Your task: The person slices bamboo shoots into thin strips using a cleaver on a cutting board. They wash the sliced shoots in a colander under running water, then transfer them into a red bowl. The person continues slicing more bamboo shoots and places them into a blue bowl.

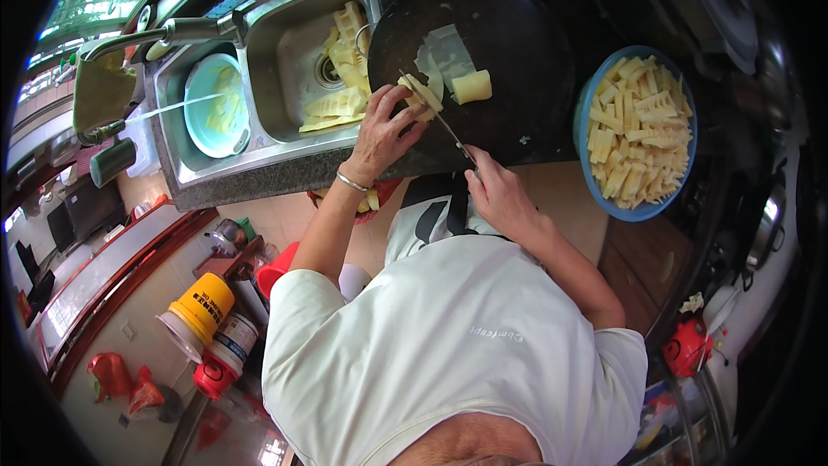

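My right hand (501, 194) grips the handle of a kitchen knife (451, 131). Its blade, seen nearly edge-on, reaches away from me across a round dark cutting board (517, 39). With bent fingers my left hand (383, 133) holds a pale yellow piece of bamboo shoot (422, 96) against the blade. Just right of the blade lie thin, translucent slices (446, 55) and a short cylindrical chunk of bamboo shoot (472, 87). How far the blade has passed into the held piece I cannot tell.
A blue basin (584, 162) heaped with cut bamboo shoot stands right of the board. To the left, a steel sink (272, 110) holds larger bamboo pieces (336, 103). Water runs from the faucet (103, 133) into a light-blue bowl (194, 113). A red basket (388, 191) sits below the counter edge.
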`<state>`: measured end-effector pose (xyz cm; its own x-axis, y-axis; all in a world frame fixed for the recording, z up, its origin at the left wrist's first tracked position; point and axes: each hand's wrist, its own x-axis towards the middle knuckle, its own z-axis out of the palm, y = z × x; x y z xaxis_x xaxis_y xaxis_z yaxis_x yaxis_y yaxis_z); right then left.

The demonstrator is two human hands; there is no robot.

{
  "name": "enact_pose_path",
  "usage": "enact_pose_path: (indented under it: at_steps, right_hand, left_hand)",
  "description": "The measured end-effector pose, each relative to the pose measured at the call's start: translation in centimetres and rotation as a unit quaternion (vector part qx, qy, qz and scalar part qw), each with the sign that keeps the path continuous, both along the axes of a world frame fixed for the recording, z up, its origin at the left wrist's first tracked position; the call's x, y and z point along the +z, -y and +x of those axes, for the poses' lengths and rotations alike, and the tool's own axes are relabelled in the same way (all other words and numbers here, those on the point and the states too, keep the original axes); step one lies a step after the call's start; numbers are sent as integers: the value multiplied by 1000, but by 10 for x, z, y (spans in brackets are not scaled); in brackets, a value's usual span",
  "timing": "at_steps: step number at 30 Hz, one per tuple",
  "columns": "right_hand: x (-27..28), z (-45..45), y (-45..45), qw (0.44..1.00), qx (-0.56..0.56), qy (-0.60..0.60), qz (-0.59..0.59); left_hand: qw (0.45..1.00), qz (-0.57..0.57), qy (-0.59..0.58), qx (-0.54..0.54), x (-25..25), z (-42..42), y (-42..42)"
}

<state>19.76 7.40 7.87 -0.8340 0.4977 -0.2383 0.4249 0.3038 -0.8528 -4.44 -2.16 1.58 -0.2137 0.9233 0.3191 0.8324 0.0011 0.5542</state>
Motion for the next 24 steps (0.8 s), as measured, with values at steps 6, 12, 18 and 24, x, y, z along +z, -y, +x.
enact_pose_path:
  at_steps: [6, 12, 18, 24]
  right_hand:
    - [1, 6, 2, 999, 6, 42, -18]
    - [-9, -28, -5, 1000, 17, -3, -16]
    - [-20, -71, -3, 995, 29, 71, 56]
    - [-24, -80, -3, 995, 24, 82, 56]
  left_hand:
    - [1000, 3, 18, 2, -4, -1, -2]
    - [999, 5, 34, 4, -12, -4, 2]
    - [999, 10, 41, 2, -11, -5, 1]
    - [999, 22, 41, 4, -12, -7, 0]
